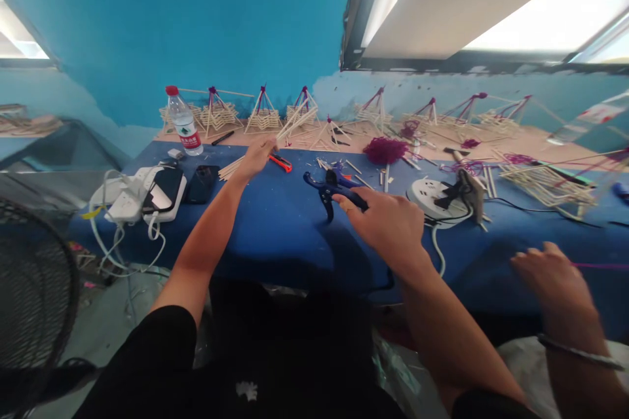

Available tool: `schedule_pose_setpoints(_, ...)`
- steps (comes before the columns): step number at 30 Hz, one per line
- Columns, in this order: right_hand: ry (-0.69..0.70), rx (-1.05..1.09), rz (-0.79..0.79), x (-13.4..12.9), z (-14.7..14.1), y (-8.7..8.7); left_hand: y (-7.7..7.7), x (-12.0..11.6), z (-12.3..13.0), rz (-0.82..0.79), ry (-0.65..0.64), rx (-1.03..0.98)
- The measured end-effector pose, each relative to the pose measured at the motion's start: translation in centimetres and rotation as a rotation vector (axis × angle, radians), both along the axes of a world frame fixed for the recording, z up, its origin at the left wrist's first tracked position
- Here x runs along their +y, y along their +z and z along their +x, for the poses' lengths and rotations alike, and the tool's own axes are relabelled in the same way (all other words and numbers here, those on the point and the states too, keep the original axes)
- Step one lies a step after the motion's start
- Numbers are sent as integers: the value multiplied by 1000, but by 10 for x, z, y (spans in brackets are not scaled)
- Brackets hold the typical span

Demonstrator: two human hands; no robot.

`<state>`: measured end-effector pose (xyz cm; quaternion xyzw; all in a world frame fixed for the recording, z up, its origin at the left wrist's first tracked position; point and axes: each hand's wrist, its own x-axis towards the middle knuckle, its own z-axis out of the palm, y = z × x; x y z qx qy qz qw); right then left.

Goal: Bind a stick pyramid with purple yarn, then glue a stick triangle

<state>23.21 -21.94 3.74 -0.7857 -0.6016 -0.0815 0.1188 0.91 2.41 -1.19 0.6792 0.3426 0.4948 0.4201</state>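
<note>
One blue cutter (326,194) sits gripped in your right hand (388,219), knuckles up, over the table (268,219). Your left hand (259,156), outstretched, pinches pale sticks (297,123) too bunched to count, beside one orange knife (282,163). One red-capped bottle (185,123) stands farther left.

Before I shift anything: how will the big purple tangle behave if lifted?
The tangle will probably be floppy and light, since it looks like a loose heap of thin strands. It seems unlikely to roll, sitting low and spread out. It might snag the sticks lying close by its near edge.
</note>
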Motion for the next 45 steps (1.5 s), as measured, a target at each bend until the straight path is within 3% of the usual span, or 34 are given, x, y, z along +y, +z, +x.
schedule_pose_setpoints(2,15,4,25,0,-2,-2,2,-1,0,-58,-25,-13)
schedule_pose_setpoints(7,128,135,-150,15,-4,-4,1,-3,0,-167,-36,-57)
schedule_pose_setpoints(11,185,230,-180,34,-4,-10,1,-4,2,-229,-45,-78)
schedule_pose_setpoints(23,410,395,-186,63,-11,-55,8,-11,6,-277,-60,-130)
schedule_pose_setpoints(26,388,369,-264,66,-17,-60,9,-12,7,-242,-73,-146)
schedule_pose_setpoints(31,302,449,-180,85,-17,-50,15,-18,5,-263,-63,-187)
schedule_pose_setpoints(39,335,589,45,162,-14,-13,15,-15,-1,-246,-43,-258)
schedule_pose_setpoints(45,370,614,79,183,-15,-18,23,-19,-1,-293,-12,-398)
